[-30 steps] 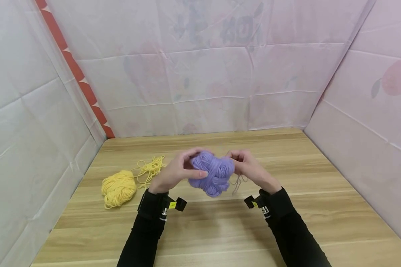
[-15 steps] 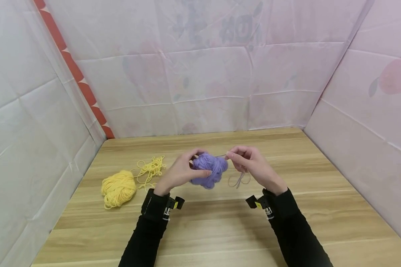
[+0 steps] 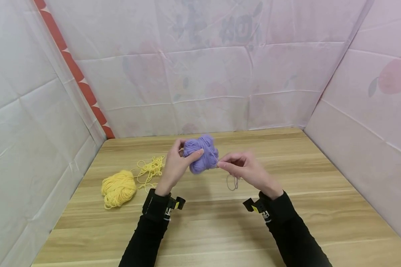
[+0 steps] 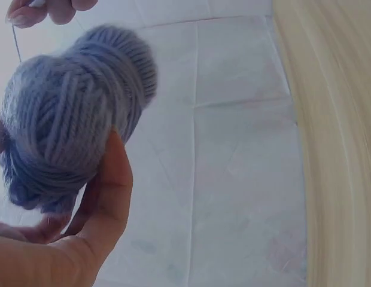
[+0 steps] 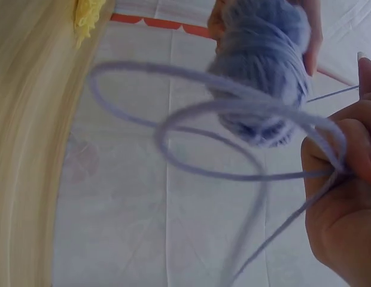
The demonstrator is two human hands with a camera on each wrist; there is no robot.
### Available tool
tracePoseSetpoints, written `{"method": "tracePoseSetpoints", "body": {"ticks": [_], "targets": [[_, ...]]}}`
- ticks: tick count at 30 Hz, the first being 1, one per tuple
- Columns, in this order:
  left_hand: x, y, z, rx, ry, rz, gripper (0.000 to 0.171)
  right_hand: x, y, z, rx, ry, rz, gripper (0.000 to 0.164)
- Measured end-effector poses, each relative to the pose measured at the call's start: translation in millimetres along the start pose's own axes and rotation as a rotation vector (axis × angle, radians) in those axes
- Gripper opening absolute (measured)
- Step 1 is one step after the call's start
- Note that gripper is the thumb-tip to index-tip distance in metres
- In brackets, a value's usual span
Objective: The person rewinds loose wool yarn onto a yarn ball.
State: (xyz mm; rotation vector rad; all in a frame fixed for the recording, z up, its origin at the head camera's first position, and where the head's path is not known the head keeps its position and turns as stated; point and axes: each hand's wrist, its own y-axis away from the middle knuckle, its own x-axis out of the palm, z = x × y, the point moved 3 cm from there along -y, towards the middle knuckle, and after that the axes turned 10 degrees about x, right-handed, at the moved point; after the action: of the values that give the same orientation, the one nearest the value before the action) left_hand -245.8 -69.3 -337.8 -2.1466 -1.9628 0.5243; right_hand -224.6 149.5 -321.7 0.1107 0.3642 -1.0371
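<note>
A ball of purple yarn (image 3: 205, 157) is held up over the table by my left hand (image 3: 177, 163), thumb across its near side and fingers behind. The left wrist view shows the ball (image 4: 66, 113) with strands wrapped in several directions. Just right of it, my right hand (image 3: 248, 168) pinches a strand of the same yarn between thumb and forefinger. In the right wrist view a short taut strand (image 5: 332, 94) runs from the ball to those fingertips. Loose loops of purple yarn (image 5: 209, 173) hang from the curled fingers of the right hand (image 5: 347, 179).
On the wooden table (image 3: 200, 230), left of my left hand, lies a ball of yellow yarn (image 3: 118, 189). A loose tangle of yellow yarn (image 3: 152, 168) trails from it toward my left wrist. Pale sheets (image 3: 204, 81) hang behind the table and at both sides.
The purple ball has tilted and moved up and slightly left in my left hand. My right hand first drew a strand out rightward, then came down and back toward the ball.
</note>
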Motion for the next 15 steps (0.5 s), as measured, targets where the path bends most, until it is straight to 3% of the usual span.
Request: {"method": "tracePoseSetpoints", "body": {"ticks": [7,15], "targets": [[-5.1,-2.2,-0.2,-0.004,0.210,-0.089,0.044,11,-5,-2,-0.042,0.041,0.072,0.015],[-9.5,-1.0,-6.6,0.023,0.438,-0.106,0.025,15,-12,-11,-0.003,0.074,0.112,0.017]]}}
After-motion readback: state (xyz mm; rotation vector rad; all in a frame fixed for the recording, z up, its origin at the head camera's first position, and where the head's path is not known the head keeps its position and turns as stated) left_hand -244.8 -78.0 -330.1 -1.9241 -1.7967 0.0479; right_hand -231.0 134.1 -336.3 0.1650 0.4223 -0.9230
